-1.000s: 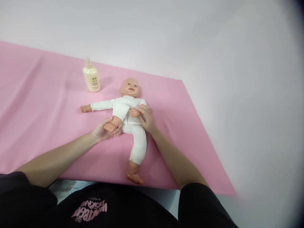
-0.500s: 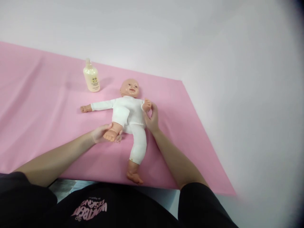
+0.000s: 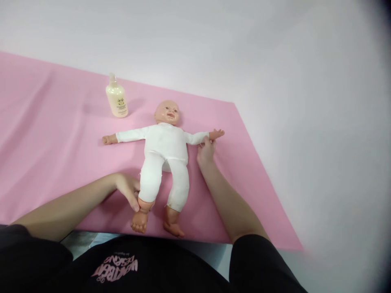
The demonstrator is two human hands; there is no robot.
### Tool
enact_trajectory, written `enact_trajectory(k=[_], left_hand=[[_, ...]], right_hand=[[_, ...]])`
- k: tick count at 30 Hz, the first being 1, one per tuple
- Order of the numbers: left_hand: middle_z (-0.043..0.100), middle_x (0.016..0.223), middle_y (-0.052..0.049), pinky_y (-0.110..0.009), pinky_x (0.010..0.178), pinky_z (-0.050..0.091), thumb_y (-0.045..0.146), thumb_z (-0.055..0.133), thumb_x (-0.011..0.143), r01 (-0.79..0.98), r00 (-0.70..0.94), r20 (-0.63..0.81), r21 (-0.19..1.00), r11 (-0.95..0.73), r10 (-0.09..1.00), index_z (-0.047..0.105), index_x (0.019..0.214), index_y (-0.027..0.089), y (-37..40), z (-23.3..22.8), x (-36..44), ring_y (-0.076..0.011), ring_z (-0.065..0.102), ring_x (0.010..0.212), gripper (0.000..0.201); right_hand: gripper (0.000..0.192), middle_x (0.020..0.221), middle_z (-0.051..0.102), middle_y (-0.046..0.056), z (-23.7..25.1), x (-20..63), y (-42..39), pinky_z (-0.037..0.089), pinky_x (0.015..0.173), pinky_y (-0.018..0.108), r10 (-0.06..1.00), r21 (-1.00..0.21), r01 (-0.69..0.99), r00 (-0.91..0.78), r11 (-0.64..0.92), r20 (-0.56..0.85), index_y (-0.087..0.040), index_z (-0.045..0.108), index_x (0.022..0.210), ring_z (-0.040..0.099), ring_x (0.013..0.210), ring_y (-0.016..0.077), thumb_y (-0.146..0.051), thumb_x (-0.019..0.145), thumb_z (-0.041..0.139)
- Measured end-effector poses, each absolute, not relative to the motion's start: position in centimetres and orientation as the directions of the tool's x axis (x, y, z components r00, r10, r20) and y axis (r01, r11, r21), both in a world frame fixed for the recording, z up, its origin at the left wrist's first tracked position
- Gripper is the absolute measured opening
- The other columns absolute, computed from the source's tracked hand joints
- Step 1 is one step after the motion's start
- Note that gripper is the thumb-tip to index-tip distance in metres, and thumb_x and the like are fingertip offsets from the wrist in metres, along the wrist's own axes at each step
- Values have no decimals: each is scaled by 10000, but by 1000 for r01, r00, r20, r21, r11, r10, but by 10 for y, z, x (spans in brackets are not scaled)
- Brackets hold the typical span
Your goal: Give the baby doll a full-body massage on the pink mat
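A baby doll (image 3: 166, 140) with a white cloth body lies face up, its head away from me and its arms and legs stretched out. My left hand (image 3: 128, 189) is closed around the lower leg on the left, thumb at the ankle; the other fingers are hidden behind the leg. With my right hand (image 3: 207, 150) I grip the doll's forearm on the right, just below its wrist, thumb on top. The doll's other arm and other leg rest on the pink cover untouched.
A pump bottle (image 3: 117, 99) of pale yellow liquid stands upright beyond the doll, to the left. Under everything spreads a pink cover (image 3: 61, 134), with its near edge by my body and its right edge slanting past my right arm. A pale wall or surface (image 3: 290, 101) lies beyond.
The doll's bent leg has come down straight toward me with my left hand. My right hand has moved the doll's arm outward to the right, from folded to extended.
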State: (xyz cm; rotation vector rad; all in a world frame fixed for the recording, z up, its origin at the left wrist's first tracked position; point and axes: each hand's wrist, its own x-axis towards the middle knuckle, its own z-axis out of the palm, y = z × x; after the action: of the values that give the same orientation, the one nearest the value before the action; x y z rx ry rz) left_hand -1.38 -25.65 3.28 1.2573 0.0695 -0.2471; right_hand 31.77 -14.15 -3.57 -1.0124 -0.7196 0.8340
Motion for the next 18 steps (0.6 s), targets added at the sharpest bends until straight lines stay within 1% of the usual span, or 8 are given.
enact_trajectory(k=[2,5,10,12,14,16,17,18], left_hand=[[804,978,-68,-278,855,623,331,973,689,235,971,-208,926,296,-121,792,1103,157,-259,33,-14,-253,784,927,484],[800,953,-74,-285,858,626,305,975,684,213,976,-188,928,305,-110,804,1096,153,-260,36,-14,-261,784,923,471],[778,873,-54,-312,795,628,365,972,686,231,966,-177,917,326,-187,795,1131,188,-257,43,-10,-270,770,864,510],[774,860,-65,-331,780,622,382,971,679,242,960,-174,911,335,-220,792,1131,194,-255,43,-11,-288,764,870,521],[767,838,-84,-364,787,614,413,963,668,226,963,-147,898,378,-227,784,1118,193,-254,39,-13,-308,756,863,532],[752,785,-103,-414,808,603,501,935,656,175,975,-90,874,453,-202,773,1060,190,-253,33,-15,-325,741,824,535],[738,743,-107,-439,819,595,564,911,649,126,985,-51,860,494,-163,763,1007,192,-253,30,-16,-328,728,796,537],[718,693,-103,-458,826,588,634,876,644,53,995,-2,844,534,-96,744,946,200,-253,26,-17,-324,709,762,545]], right_hand=[[695,1538,519,70,-40,320,-138,540,1139,494,856,-910,-311,510,273,82,-358,380,1532,628,1315,194,-374,878,615],[686,1562,492,64,-46,323,-133,548,1131,499,856,-910,-292,504,294,115,-371,388,1528,604,1349,196,-406,881,613],[718,1525,516,98,-52,323,-128,541,1127,503,856,-917,-262,499,302,139,-331,356,1539,629,1311,208,-432,872,605],[722,1523,513,107,-53,321,-128,548,1110,510,850,-922,-240,505,303,148,-324,328,1551,641,1288,211,-436,885,584],[728,1537,496,112,-53,321,-130,571,1065,521,853,-936,-186,491,298,175,-345,291,1574,646,1278,223,-451,906,561],[740,1579,457,107,-50,321,-134,581,1042,530,854,-941,-118,466,318,230,-385,243,1597,629,1307,231,-465,927,549],[749,1620,413,103,-48,320,-137,572,1056,540,854,-934,-72,433,351,288,-403,209,1609,599,1356,232,-470,940,541],[753,1666,354,95,-45,320,-140,552,1087,553,846,-917,-20,395,399,359,-417,184,1616,550,1422,231,-472,952,537]])
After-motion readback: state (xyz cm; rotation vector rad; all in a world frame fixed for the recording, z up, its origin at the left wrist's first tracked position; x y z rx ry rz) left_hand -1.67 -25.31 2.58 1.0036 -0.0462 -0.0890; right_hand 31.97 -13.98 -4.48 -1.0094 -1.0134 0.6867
